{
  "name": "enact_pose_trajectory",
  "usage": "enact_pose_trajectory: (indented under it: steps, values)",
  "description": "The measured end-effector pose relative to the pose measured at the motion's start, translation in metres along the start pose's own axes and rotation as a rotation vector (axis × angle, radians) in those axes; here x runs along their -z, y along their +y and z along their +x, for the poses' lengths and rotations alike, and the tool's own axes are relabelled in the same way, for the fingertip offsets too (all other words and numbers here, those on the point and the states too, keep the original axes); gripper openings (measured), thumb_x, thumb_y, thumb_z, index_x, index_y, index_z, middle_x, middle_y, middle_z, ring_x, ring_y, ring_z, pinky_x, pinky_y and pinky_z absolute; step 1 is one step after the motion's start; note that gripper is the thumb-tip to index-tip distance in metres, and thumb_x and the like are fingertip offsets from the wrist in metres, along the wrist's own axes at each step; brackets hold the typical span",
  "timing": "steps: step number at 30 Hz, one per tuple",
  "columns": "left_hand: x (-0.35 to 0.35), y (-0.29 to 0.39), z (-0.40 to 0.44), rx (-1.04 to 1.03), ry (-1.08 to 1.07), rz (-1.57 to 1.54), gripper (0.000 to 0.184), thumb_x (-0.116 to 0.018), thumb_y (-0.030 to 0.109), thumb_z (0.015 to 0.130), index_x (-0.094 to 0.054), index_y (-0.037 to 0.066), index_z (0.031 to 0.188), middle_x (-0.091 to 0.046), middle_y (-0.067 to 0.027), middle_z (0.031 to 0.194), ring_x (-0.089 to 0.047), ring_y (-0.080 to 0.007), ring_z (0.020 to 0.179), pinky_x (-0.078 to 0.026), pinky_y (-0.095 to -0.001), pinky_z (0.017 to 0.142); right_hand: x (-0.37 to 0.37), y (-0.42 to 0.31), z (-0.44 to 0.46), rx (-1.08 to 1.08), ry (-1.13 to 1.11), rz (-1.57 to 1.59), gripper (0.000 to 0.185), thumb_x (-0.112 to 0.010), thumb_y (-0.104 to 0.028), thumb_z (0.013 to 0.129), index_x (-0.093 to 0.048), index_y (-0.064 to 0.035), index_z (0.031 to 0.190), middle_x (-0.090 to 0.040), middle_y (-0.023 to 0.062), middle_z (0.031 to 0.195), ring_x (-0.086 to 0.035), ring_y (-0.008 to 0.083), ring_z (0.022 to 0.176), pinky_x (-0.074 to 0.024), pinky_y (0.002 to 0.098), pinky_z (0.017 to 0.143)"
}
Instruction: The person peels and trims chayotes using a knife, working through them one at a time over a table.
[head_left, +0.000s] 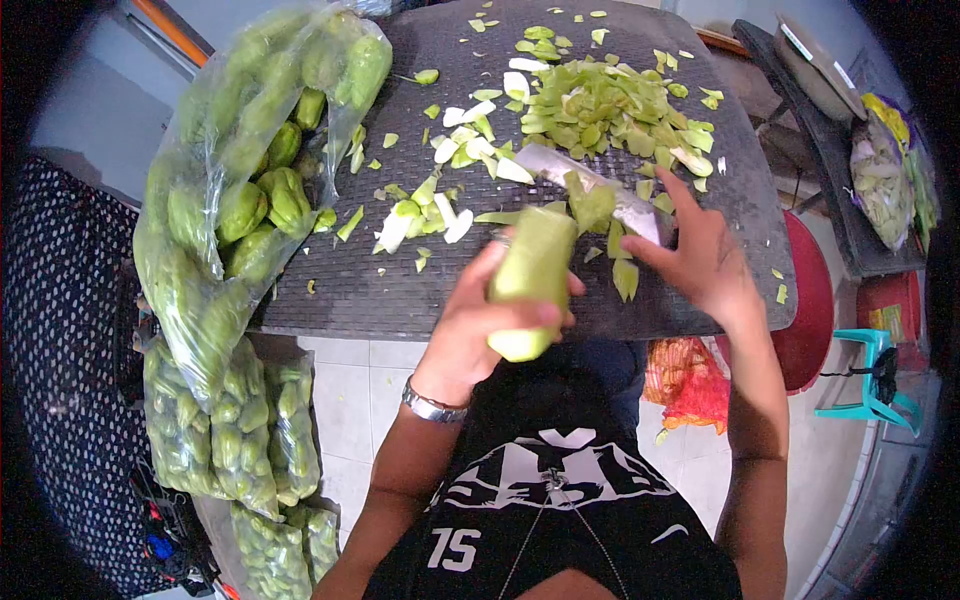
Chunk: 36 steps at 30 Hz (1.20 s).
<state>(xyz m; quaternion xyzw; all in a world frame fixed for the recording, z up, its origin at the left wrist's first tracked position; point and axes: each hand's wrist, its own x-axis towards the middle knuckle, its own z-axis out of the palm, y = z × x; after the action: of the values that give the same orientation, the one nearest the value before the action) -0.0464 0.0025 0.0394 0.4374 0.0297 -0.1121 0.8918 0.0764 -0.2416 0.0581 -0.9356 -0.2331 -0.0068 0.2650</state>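
A pale green peeled chayote (533, 280), somewhat blurred, is held in my left hand (475, 325) above the near edge of the dark woven-top table (370, 290). My right hand (700, 250) has its thumb and fingers spread apart around the near end of a wide-bladed knife (575, 172). Whether the fingertips touch the knife cannot be made out. A green peeling (592, 203) covers part of the blade. Beyond it lies a heap of green peelings (610, 105), with whitish slices (465, 140) scattered to its left.
A large clear plastic bag of whole chayotes (240, 210) lies over the table's left side. More filled bags (235, 430) sit below it. On the right are a red round stool (808, 300), a teal stool (868, 380), a red net bag (690, 385) and a dark side bench (830, 170).
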Motion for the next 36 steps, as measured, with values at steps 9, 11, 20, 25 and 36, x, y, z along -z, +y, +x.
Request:
enact_pose_trajectory:
  steps: [9,11,20,25,36]
  values:
    - [-0.001,-0.011,0.014,-0.093,-0.107,0.283,0.118,-0.080,-0.002,0.069,-0.018,0.017,0.167,-0.057,-0.0165,0.139,-0.065,-0.0244,0.111,-0.054,-0.0371,0.098,0.015,-0.034,-0.034,0.030,0.068,-0.078,0.096,-0.080,-0.007,0.077,-0.032,-0.0151,0.160,-0.065,0.0258,0.075,-0.068,0.0476,0.076,-0.0500,0.0512,0.065]
    - [0.011,-0.001,0.015,-0.208,0.037,0.032,0.107,-0.075,-0.001,0.075,-0.021,0.013,0.166,-0.060,-0.0214,0.134,-0.069,-0.0305,0.102,-0.062,-0.0374,0.075,0.023,-0.035,-0.041,-0.022,0.059,-0.073,0.095,-0.079,-0.006,0.077,-0.032,-0.0148,0.160,-0.066,0.0274,0.077,-0.068,0.0483,0.077,-0.0507,0.0528,0.067]
    - [0.025,0.011,0.002,-0.159,0.053,0.088,0.076,-0.073,0.019,0.075,-0.046,0.002,0.145,-0.069,-0.0208,0.107,-0.071,-0.0281,0.090,-0.059,-0.0361,0.078,0.012,-0.026,-0.040,-0.054,0.025,-0.070,0.095,-0.080,-0.011,0.078,-0.031,-0.0104,0.159,-0.070,0.0276,0.083,-0.071,0.0463,0.082,-0.0560,0.0518,0.071]
    - [-0.009,-0.016,0.006,-0.031,-0.242,0.132,0.103,-0.075,0.010,0.073,-0.025,0.009,0.163,-0.067,-0.0187,0.108,-0.071,-0.0270,0.088,-0.060,-0.0354,0.077,0.003,-0.027,-0.042,0.040,0.110,-0.079,0.099,-0.081,-0.012,0.078,-0.026,-0.0098,0.160,-0.072,0.0253,0.088,-0.072,0.0453,0.082,-0.0571,0.0521,0.072]
    - [0.016,-0.011,0.006,-0.109,0.321,-0.351,0.039,-0.059,0.031,0.099,-0.053,0.007,0.130,-0.066,-0.0165,0.113,-0.070,-0.0353,0.097,-0.060,-0.0514,0.083,0.005,-0.029,-0.048,-0.072,0.074,-0.026,0.086,-0.082,-0.016,0.082,-0.038,-0.0107,0.155,-0.071,0.0283,0.088,-0.071,0.0468,0.085,-0.0554,0.0512,0.073]
